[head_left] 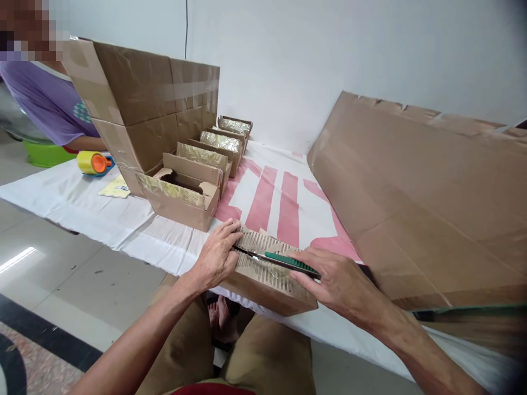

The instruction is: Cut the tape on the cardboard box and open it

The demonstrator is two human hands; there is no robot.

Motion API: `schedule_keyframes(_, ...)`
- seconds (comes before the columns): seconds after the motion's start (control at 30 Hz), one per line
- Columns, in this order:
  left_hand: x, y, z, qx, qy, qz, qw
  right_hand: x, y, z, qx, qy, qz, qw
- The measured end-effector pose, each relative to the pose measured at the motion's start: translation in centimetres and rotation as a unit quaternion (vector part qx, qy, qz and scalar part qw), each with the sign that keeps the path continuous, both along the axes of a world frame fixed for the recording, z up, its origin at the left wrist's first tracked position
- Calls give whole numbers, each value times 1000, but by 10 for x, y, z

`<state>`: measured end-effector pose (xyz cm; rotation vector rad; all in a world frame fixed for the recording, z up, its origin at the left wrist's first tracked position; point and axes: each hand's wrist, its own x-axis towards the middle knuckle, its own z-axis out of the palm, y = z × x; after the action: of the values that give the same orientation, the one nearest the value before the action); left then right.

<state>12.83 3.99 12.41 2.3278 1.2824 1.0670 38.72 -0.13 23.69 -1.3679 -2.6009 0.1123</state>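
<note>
A cardboard box [272, 288] with a ribbed, torn-looking top lies at the table's front edge. On its left end rests my left hand [218, 253], fingers stretched over the top and nothing held in them. My right hand [329, 274] grips what looks like a green-handled utility knife [288, 261] above the box top. The knife's thin dark tip points left and ends beside my left fingers. Whether the tip touches the cardboard, I cannot tell.
Several open cardboard boxes [181, 200] stand in a row beyond my left hand, against a tall stack of cartons [144, 99]. A large cardboard sheet [411, 203] leans at right. Behind a yellow toy [91, 163] on the white cloth, another person's purple sleeve [45, 104] shows.
</note>
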Motion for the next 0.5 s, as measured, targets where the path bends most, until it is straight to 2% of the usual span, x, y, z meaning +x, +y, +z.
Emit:
schedule_keyframes(0.17,0,-3,1,-1,10,0,1000,-13,5,21,-39,-172,-43,983)
schedule_keyframes(0.27,1,-3,2,2,23,0,1000,-17,8,32,-64,-238,-49,968)
schedule_keyframes(0.5,-1,-4,3,-2,65,6,998,8,14,45,-107,-208,-33,972)
